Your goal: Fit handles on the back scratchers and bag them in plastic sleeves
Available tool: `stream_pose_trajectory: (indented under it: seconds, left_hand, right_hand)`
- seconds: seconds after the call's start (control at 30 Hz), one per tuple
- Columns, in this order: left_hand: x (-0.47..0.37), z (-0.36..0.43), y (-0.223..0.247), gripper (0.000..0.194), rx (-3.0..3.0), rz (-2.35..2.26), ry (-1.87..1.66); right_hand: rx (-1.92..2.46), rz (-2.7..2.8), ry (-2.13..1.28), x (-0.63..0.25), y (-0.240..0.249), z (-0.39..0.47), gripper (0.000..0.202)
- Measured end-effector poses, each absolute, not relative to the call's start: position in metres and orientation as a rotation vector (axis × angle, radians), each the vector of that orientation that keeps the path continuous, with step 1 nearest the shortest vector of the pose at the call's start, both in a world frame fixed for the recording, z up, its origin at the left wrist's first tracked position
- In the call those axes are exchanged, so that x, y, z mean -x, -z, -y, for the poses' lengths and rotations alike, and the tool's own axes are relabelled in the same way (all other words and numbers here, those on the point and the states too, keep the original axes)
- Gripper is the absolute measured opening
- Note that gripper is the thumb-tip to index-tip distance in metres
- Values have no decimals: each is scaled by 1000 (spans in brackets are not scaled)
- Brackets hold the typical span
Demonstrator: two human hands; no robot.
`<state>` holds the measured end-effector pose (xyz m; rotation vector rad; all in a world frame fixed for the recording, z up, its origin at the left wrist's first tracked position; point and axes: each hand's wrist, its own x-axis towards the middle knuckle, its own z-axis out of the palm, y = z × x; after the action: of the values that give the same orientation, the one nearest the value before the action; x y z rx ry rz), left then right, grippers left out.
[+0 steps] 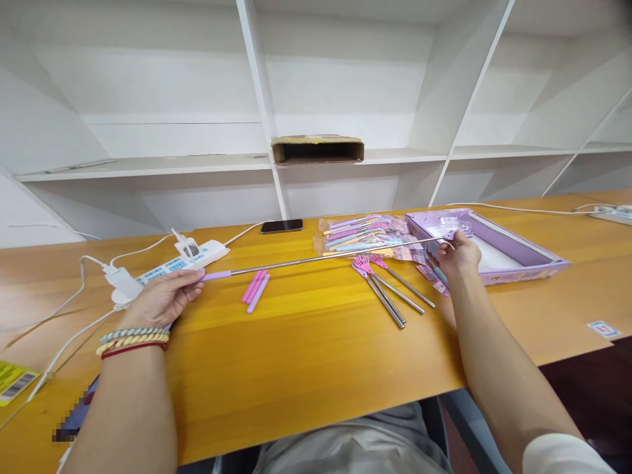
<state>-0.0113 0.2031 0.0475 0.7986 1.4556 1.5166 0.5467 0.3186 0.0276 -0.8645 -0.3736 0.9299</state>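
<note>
A telescopic back scratcher is stretched out across the table between my two hands. My left hand pinches the end of its purple handle. At the other end, my right hand is closed around the purple head, which the fingers partly hide. Below the rod lie pink and purple handle sleeves, loose and side by side. Nearer my right hand, several pink claw heads on metal rods rest without sleeves. Wrapped back scratchers in clear plastic lie behind the rod.
An open purple box stands at the right, with plastic wrapping inside. At the left, a white power strip has plugs and cables. A phone lies near the shelving, where a cardboard box sits.
</note>
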Motion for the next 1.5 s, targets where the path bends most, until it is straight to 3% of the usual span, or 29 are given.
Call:
stream_pose_trajectory:
  seconds: [0.23, 0.43, 0.57, 1.07, 1.17, 1.3, 1.5]
  left_hand:
    - [23, -188, -49, 17, -910, -1571, -1145]
    - [-29, -194, -53, 19, -1195, -1462, -797]
    - [-86, -202, -51, 25, -1351, -1389, -742]
    - [-170, -200, -30, 42, -1867, -1436, -584]
    - [-174, -198, -27, 41, -2019, -1401, -474]
    - [-177, -195, -27, 39, -2158, -1456, -588]
    - [-162, -203, -23, 38, -2133, -1569, -633]
  right_hand:
    - [970, 542, -718, -557, -20, -323, 16]
    - [1103, 1113, -950, -501, -15, -306, 17]
    - [1047, 1487, -1260, -447, -12, -286, 21]
    - [950, 1709, -1282, -400, -1, -263, 22]
    - [924, 1756, -1235, -396, -3, -260, 20]
    - [874, 1653, -1041, -410, -25, -264, 27]
    - [1263, 1249, -502, -527, -76, -312, 14]
